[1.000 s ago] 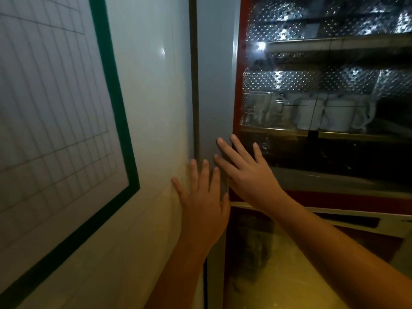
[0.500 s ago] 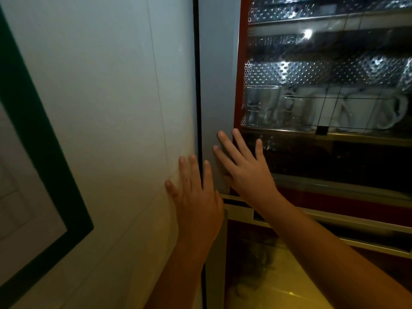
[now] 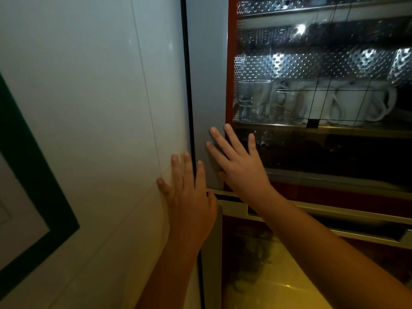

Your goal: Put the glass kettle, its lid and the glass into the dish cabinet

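Evidently empty, both hands lay flat with fingers straight: left hand [image 3: 189,197] across the dish cabinet's [image 3: 207,63] left edge, right hand [image 3: 243,168] on its grey frame. Inside the cabinet stood the glass [image 3: 254,99], probably light, brittle and slick, best gripped round its wall. Kettle and lid were indiscernible.

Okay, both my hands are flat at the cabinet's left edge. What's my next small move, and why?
Probably lift both hands away. The left hand and right hand lie flat and empty at the grey strip beside the glass door, and a glass already stands on the shelf inside.
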